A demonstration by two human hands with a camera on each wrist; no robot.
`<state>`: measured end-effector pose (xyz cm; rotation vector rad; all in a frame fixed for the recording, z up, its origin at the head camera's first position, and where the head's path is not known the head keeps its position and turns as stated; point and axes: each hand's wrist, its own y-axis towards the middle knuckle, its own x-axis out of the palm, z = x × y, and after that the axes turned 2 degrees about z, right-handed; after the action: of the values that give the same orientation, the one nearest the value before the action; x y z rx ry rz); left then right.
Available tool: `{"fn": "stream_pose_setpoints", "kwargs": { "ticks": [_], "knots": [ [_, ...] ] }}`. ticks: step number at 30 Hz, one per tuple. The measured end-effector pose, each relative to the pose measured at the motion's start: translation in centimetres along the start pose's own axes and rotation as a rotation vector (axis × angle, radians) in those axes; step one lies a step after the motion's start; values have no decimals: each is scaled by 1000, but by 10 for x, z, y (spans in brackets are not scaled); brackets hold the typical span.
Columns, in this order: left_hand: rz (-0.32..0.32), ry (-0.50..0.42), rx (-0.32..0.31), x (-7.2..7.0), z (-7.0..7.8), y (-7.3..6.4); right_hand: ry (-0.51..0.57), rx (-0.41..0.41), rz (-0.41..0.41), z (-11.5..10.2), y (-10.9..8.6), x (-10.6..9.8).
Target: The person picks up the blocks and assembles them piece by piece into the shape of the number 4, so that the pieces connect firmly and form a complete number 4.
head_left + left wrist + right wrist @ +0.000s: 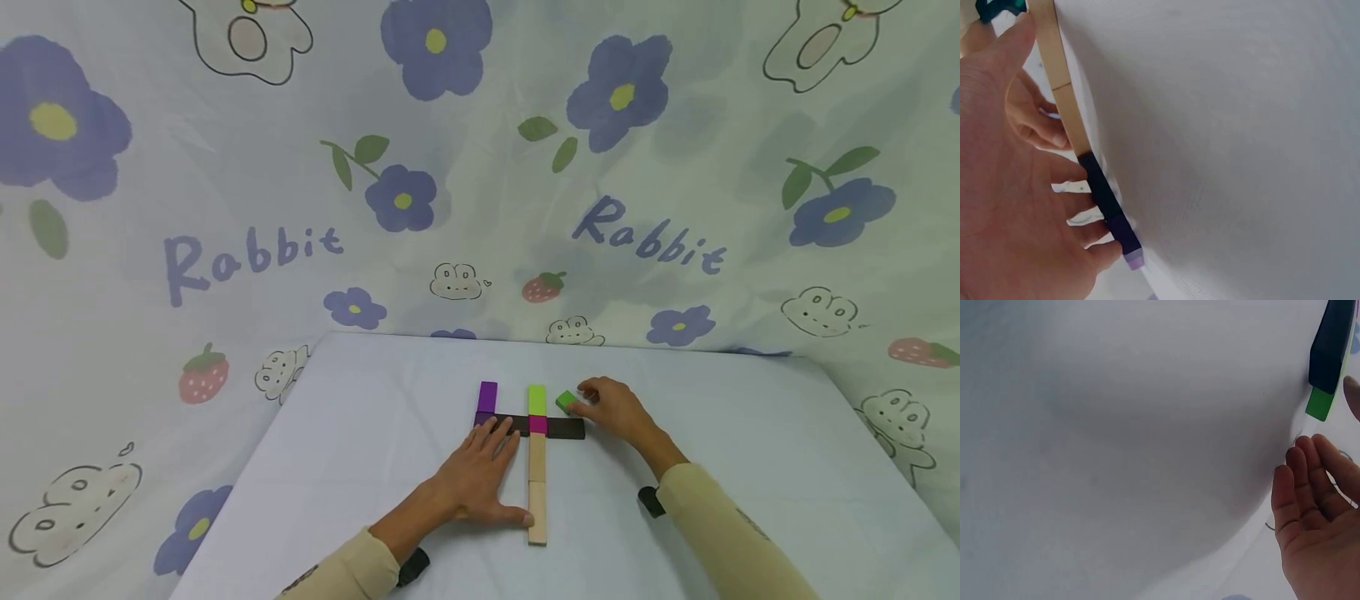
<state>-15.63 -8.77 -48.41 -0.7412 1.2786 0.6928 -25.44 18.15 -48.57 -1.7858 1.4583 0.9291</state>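
Flat coloured blocks lie end to end on the white table. In the head view, two plain wooden blocks (537, 458) run up to a magenta block (537, 424), with a lime block (537, 398) beyond it. Dark blocks (566, 428) extend to both sides, and a purple block (487, 396) stands off the left end. My left hand (476, 482) lies spread, its fingertips on the left dark blocks and its thumb against the nearer wooden block. My right hand (611, 408) is beside a tilted green block (566, 402); the right wrist view shows its fingers apart from that block.
The white table (360, 433) reaches back to a hanging cloth (465, 167) printed with flowers, rabbits and strawberries. Black wrist-worn devices show under both forearms, one (412, 567) on the left and one (651, 502) on the right.
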Motion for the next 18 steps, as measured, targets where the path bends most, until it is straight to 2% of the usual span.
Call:
{"fn": "stream_pose_setpoints", "kwargs": {
  "ticks": [6,18],
  "knots": [
    [5,6,1,0,0,0,-13,17,-2,-5,3,0],
    [-13,15,-3,0,1,0,-39,-6,-3,-4,8,5]
  ]
}}
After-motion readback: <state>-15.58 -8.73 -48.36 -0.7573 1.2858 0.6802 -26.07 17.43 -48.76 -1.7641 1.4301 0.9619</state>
